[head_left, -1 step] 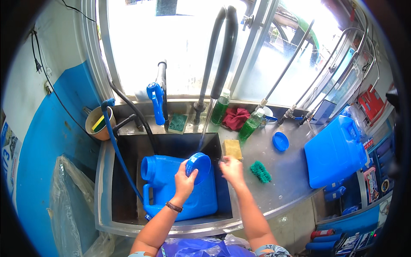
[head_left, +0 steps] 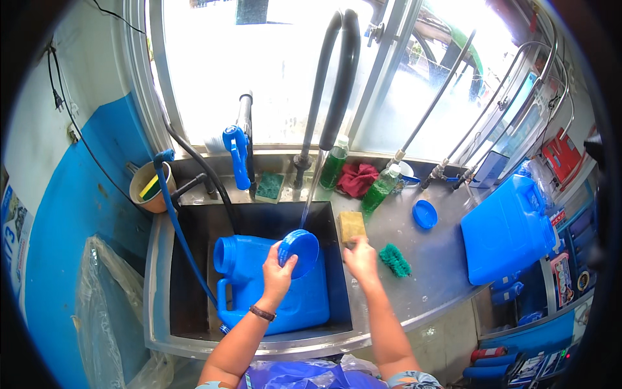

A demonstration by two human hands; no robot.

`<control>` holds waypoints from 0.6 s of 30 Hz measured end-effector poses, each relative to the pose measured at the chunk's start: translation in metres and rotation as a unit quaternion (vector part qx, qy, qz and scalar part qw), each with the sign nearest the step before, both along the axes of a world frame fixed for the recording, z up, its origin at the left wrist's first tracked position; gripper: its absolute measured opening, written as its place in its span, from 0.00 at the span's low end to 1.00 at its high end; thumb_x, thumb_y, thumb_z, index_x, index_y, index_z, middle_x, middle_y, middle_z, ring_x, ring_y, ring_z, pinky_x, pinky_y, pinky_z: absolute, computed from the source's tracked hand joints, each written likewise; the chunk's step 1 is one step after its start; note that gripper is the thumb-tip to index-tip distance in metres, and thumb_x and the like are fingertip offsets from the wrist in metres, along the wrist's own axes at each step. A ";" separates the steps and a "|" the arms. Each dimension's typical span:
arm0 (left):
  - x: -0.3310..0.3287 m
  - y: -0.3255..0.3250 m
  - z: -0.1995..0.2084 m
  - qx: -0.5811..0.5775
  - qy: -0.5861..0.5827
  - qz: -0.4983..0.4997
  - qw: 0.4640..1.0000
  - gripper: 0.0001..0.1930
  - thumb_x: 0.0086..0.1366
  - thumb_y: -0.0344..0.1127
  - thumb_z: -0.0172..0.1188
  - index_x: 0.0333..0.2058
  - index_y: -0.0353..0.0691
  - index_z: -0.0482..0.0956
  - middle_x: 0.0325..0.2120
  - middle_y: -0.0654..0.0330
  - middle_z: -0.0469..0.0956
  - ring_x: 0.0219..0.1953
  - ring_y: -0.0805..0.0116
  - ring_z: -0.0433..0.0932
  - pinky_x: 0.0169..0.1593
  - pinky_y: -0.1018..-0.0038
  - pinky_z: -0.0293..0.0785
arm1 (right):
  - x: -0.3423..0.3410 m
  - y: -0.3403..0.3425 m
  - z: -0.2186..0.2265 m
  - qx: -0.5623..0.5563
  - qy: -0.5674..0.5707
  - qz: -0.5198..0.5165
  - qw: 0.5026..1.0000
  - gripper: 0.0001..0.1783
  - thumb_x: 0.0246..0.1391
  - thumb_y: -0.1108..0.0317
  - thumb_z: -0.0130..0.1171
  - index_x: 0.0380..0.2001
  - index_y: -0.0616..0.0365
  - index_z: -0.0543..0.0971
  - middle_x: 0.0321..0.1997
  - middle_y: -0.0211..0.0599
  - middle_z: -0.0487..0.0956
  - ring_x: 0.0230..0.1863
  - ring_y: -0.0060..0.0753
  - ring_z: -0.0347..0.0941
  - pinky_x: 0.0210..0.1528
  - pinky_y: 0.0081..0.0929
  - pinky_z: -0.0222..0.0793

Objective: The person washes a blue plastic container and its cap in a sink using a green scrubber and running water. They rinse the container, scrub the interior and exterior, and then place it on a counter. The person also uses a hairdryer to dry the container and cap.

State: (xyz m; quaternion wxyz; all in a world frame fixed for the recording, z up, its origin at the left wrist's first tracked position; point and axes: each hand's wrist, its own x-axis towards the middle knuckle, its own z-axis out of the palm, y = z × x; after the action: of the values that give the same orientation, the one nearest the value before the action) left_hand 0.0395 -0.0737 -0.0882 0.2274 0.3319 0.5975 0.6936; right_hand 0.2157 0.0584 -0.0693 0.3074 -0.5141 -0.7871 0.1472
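Observation:
My left hand (head_left: 278, 272) grips a round blue screw cap (head_left: 302, 254) by its ribbed side, its hollow turned up and to the right. A thin stream of water from the faucet (head_left: 313, 181) runs down at the cap's far edge. Beneath it a blue jerrycan (head_left: 259, 292) lies on its side in the sink (head_left: 194, 259), its mouth pointing left. My right hand (head_left: 361, 260) is at the sink's right edge, fingers curled against the near side of a yellow sponge (head_left: 352, 227). Whether they pinch the sponge or something small is hidden.
Right of the sink are a green scrub brush (head_left: 394, 260), a blue lid (head_left: 425, 214) and an upright blue jerrycan (head_left: 505, 230). Behind stand two bottles of green liquid, one a bottle (head_left: 380, 188) beside a red cloth (head_left: 357, 179). A blue hose (head_left: 180, 227) hangs into the sink.
My right hand has shifted a little to the right, up to the sponge's near edge. In my left hand the cap has tilted slightly and hardly moved.

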 end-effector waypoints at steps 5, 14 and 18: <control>-0.024 0.011 0.009 0.075 -0.177 -0.077 0.978 0.18 0.63 0.27 0.63 0.51 0.36 0.72 0.40 0.62 0.78 0.42 0.76 0.76 0.49 0.78 0.74 | 0.084 0.008 -0.037 -0.107 -0.283 -0.058 0.952 0.16 0.47 0.65 0.65 0.39 0.62 0.79 0.37 0.56 0.78 0.38 0.57 0.78 0.43 0.45 0.74; -0.025 0.014 0.006 0.055 -0.167 -0.156 0.972 0.20 0.58 0.28 0.66 0.49 0.37 0.72 0.41 0.62 0.78 0.44 0.75 0.76 0.53 0.75 0.72 | -0.057 0.008 0.056 0.076 0.050 0.277 0.957 0.08 0.52 0.68 0.61 0.35 0.59 0.80 0.35 0.43 0.79 0.38 0.47 0.77 0.42 0.38 0.73; -0.048 0.005 0.006 0.006 -0.154 -0.219 0.963 0.22 0.55 0.23 0.66 0.49 0.36 0.73 0.42 0.61 0.79 0.44 0.75 0.77 0.52 0.75 0.74 | -0.075 0.017 0.054 0.076 0.029 0.334 0.939 0.03 0.48 0.72 0.60 0.28 0.59 0.79 0.27 0.43 0.78 0.31 0.47 0.77 0.35 0.38 0.73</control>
State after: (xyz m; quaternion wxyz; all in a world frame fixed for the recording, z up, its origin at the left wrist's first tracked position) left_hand -0.0084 -0.0685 -0.0819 0.4611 0.3451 0.4641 0.6730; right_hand 0.1407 0.0754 -0.0151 0.3012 -0.1923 -0.9133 0.1956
